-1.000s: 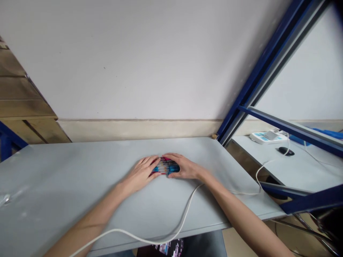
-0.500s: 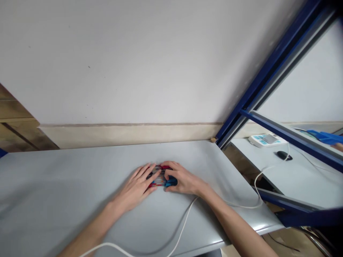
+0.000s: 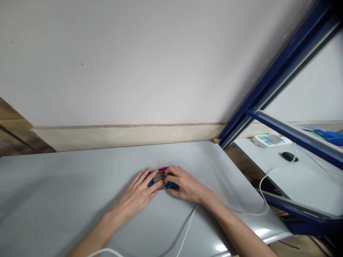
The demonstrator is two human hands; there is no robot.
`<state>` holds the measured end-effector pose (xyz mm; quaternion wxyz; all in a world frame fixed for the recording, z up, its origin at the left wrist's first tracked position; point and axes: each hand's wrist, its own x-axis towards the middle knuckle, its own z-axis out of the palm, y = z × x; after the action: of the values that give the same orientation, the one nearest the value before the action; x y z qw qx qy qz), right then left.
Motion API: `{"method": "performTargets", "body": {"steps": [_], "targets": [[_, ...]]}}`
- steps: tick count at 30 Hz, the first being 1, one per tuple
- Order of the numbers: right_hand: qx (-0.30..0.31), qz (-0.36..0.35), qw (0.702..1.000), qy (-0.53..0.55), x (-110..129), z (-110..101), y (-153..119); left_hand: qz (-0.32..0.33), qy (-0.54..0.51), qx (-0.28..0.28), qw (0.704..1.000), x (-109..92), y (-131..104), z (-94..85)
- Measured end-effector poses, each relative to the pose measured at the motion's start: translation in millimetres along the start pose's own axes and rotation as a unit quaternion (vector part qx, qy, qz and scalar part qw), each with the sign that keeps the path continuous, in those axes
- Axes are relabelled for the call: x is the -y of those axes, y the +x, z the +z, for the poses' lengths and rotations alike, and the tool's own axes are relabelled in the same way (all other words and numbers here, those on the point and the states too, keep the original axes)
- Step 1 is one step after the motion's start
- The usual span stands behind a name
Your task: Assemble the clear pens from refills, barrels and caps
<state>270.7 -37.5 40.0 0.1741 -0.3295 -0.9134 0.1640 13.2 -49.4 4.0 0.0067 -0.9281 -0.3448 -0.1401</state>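
A small bunch of pens (image 3: 160, 176) in red, blue and dark colours lies on the grey tabletop (image 3: 80, 192), side by side, partly covered by both hands. My left hand (image 3: 140, 189) rests over their left ends with its fingers stretched out and slightly apart. From the other side, my right hand (image 3: 184, 184) has its fingers curled round the right ends, thumb at the near edge. The exact number of pens and their tips are hidden under the fingers.
A white cable (image 3: 187, 228) runs across the table below my right forearm. Blue metal framing (image 3: 268, 71) stands at the right. Beyond it, another table holds a white device with a display (image 3: 272, 140) and a black mouse (image 3: 289, 156). A pale wall (image 3: 134, 71) rises behind.
The view has shifted slightly. The pens look more closely bunched, and more of them is covered by my left fingers. My right hand stays curled at their right ends.
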Motion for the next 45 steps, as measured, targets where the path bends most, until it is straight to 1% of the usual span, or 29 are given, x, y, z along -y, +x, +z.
{"method": "performTargets", "body": {"steps": [4, 8, 11, 13, 15, 17, 21, 24, 26, 30, 32, 35, 40, 43, 45], "targets": [[-0.008, -0.017, 1.000, 0.004, 0, -1, 1, -0.004, -0.014, -0.004, 1.000, -2, 1, 0.4], [-0.020, -0.009, 1.000, -0.014, 2, 3, 4, -0.016, -0.025, -0.019, 0.999, -3, 2, 4.0], [-0.046, 0.005, 0.998, -0.038, 4, 8, 5, -0.025, -0.031, -0.046, 0.998, -4, 5, 6.8], [-0.063, 0.004, 0.995, -0.072, 7, 11, 5, -0.024, -0.029, -0.079, 0.996, -5, 8, 6.6], [-0.082, 0.001, 0.990, -0.117, 11, 14, 4, -0.018, -0.019, -0.117, 0.993, -7, 10, 3.7], [-0.100, 0.003, 0.984, -0.144, 15, 17, 4, -0.010, 0.002, -0.140, 0.990, -10, 11, -1.5], [-0.132, 0.017, 0.985, -0.109, 23, 27, 4, -0.019, 0.046, -0.141, 0.989, -16, 11, -11.3], [-0.159, 0.015, 0.983, -0.094, 25, 34, 6, -0.041, 0.037, -0.155, 0.986, -17, 11, -11.8], [-0.165, 0.015, 0.983, -0.081, 24, 35, 7, -0.055, 0.022, -0.151, 0.987, -17, 10, -9.4], [-0.147, 0.014, 0.988, -0.045, 21, 27, 7, -0.061, 0.015, -0.116, 0.991, -17, 7, -4.5], [-0.160, 0.010, 0.986, -0.041, 21, 24, 7, -0.062, 0.018, -0.106, 0.992, -17, 5, -3.8], [-0.181, -0.003, 0.983, -0.022, 23, 23, 6, -0.076, 0.023, -0.095, 0.992, -15, 1, -5.7], [-0.168, -0.019, 0.986, -0.010, 27, 28, 7, -0.073, 0.048, -0.090, 0.992, -10, -1, -11.7], [-0.197, -0.022, 0.980, 0.007, 26, 31, 9, -0.073, 0.042, -0.082, 0.993, -9, 1, -12.8], [-0.212, -0.017, 0.977, 0.024, 27, 33, 9, -0.073, 0.029, -0.091, 0.993, -8, 2, -12.4]]}}
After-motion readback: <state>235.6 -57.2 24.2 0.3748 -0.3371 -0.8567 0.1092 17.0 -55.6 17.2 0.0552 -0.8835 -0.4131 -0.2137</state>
